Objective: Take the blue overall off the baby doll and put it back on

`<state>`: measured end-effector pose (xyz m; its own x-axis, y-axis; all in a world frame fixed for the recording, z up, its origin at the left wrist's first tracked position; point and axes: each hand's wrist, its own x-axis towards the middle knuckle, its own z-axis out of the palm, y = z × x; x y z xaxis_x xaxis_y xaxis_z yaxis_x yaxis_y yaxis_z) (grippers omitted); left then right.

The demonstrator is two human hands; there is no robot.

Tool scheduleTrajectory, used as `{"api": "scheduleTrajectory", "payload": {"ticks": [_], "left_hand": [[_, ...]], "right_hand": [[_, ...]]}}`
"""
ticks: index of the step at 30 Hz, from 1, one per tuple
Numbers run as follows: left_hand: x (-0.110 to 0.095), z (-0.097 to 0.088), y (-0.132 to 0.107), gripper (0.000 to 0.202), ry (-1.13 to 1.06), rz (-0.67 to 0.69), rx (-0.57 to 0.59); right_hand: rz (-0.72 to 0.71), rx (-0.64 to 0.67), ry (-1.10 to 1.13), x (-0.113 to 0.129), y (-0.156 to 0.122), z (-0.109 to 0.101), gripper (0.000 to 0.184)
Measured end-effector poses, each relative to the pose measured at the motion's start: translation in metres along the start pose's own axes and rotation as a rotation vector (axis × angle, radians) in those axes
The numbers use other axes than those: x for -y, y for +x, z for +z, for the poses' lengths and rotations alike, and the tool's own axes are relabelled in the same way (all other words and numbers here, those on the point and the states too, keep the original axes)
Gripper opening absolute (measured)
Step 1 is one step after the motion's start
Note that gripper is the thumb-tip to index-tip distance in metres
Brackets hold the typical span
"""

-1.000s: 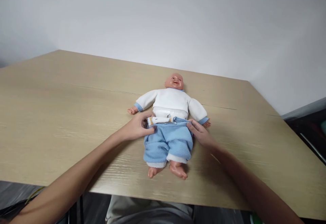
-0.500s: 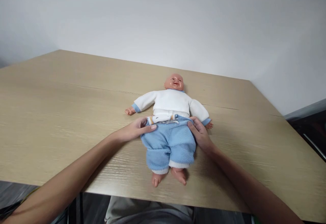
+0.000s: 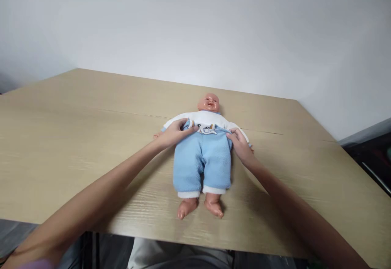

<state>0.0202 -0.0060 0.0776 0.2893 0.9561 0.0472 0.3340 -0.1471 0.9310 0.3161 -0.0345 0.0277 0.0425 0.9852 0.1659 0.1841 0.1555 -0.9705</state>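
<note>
A baby doll (image 3: 208,102) lies on its back on the wooden table, head away from me and bare feet toward me. It wears a white top (image 3: 201,117) and light blue fleece overalls (image 3: 202,155) with white cuffs and a printed cartoon face on the upper part. My left hand (image 3: 177,132) pinches the upper edge of the overalls on the left, thumb on the front. On the right side, my right hand (image 3: 240,142) grips the same upper edge, thumb and fingers closed on the cloth. The doll's arms are partly hidden by my hands.
The wooden table (image 3: 106,146) reaches to a pale wall (image 3: 152,28). A dark object (image 3: 369,146) stands beyond the table's right edge. My lap (image 3: 177,252) is below the near edge.
Both hands have pulled the overalls up from the doll's waist to its chest. The trouser legs are smoother, and more of the printed face shows. The view has tilted slightly upward.
</note>
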Motion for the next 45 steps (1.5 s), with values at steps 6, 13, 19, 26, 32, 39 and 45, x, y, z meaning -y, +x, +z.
{"api": "scheduleTrajectory", "payload": {"ticks": [6,13,19,26,32,39,45], "left_hand": [[0.039,-0.001,-0.018,0.061,-0.307,-0.131,0.06],[0.061,0.005,-0.02,0.057,-0.777,-0.212,0.191],[0.054,0.007,-0.025,0.052,-0.794,-0.221,0.144],[0.058,0.007,-0.026,0.061,-0.771,-0.262,0.15],[0.059,0.004,-0.025,0.061,-0.627,-0.206,0.182],[0.036,-0.006,-0.028,0.042,-0.279,0.067,0.062],[0.028,0.002,-0.013,0.042,-0.162,0.075,0.014]], "right_hand": [[0.104,0.029,0.119,-0.02,-0.021,0.009,0.044],[0.304,0.076,0.565,-0.004,-0.027,0.016,0.048],[0.351,0.097,0.536,-0.008,-0.027,0.014,0.051],[0.223,0.089,0.534,-0.009,-0.025,0.018,0.045],[0.171,0.143,0.484,-0.016,-0.021,0.017,0.041],[-0.152,0.034,-0.008,-0.001,-0.027,0.003,0.034],[-0.19,0.004,-0.022,0.007,-0.007,0.009,0.025]]}}
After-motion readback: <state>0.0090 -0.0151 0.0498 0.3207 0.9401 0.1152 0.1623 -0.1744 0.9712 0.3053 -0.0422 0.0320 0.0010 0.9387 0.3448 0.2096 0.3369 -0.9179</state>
